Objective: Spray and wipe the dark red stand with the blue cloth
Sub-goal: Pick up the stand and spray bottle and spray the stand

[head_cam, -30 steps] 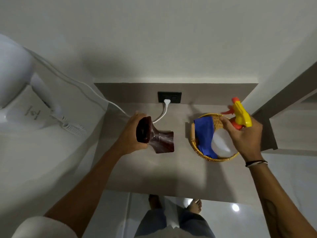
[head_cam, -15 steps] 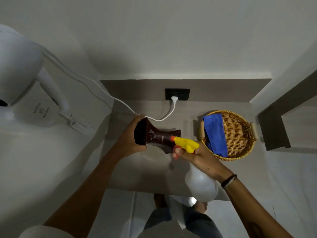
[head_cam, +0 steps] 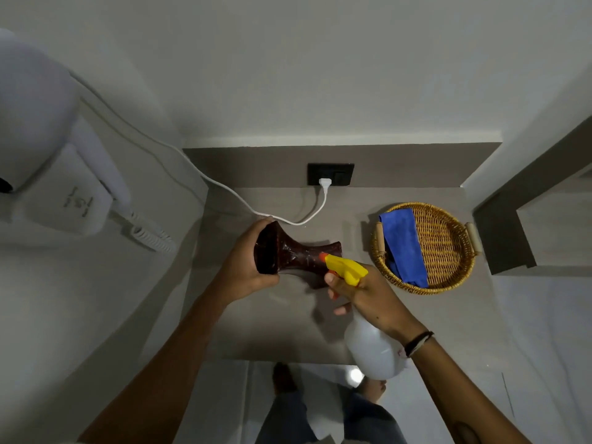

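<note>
The dark red stand (head_cam: 294, 256), glossy and hourglass-shaped, lies tilted on its side above the grey counter (head_cam: 272, 322). My left hand (head_cam: 246, 264) grips its wide left end. My right hand (head_cam: 362, 291) holds a spray bottle (head_cam: 373, 347) with a white body and a yellow head. Its orange nozzle points at the stand's narrow waist, almost touching it. The blue cloth (head_cam: 403, 248) lies folded in the left part of a round wicker basket (head_cam: 448, 248) at the right of the counter.
A white cord (head_cam: 288, 219) runs from a black wall socket (head_cam: 330, 174) past the stand to a wall-mounted white hair dryer (head_cam: 48, 174) at the left. Walls close in the counter behind and on the right. My legs and feet show below the counter's front edge.
My right hand carried the spray bottle from the basket over to the stand and aimed its nozzle at the stand. My left hand keeps its grip on the stand.
</note>
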Tool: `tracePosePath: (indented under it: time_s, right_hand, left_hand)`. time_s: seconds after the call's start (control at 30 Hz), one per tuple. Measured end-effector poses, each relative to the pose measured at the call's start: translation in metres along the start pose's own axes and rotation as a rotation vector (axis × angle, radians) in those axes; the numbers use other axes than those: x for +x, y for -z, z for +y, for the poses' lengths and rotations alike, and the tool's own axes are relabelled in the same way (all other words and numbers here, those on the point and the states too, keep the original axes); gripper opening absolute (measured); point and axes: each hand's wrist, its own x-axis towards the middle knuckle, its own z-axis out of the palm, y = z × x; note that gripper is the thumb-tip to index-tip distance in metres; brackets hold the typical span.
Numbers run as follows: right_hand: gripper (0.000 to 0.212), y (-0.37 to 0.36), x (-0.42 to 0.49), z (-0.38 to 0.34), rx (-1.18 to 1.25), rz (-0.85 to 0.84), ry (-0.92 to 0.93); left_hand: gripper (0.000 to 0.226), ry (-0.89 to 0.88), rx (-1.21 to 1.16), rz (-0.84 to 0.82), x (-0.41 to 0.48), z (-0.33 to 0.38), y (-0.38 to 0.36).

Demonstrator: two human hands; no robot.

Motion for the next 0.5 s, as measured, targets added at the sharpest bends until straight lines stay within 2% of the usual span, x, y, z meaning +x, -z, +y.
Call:
tracePosePath:
  time_s: [0.1,0.2,0.3,0.4,0.5]
  right_hand:
    - [0.046,-0.013,-0.011,0.003,0.007,0.08,0.001]
    - [0.037,-0.024,-0.024,0.011,0.028,0.179,-0.011]
    - [0.022,-0.034,-0.035,0.019,0.008,0.227,-0.004]
    - [0.03,-0.045,-0.036,0.021,-0.03,0.221,0.008]
    - [0.034,-0.051,-0.029,0.021,-0.168,0.16,0.018]
  left_hand:
    - [0.104,0.011,-0.007,0.025,-0.003,-0.015,0.002]
    - [0.092,0.056,-0.073,0.093,-0.005,-0.035,0.002]
    - [0.077,0.208,-0.223,0.21,-0.007,-0.042,-0.005]
    - [0.073,0.379,-0.343,0.272,-0.007,-0.042,-0.01]
    - [0.082,0.57,-0.43,0.226,-0.01,-0.047,-0.015]
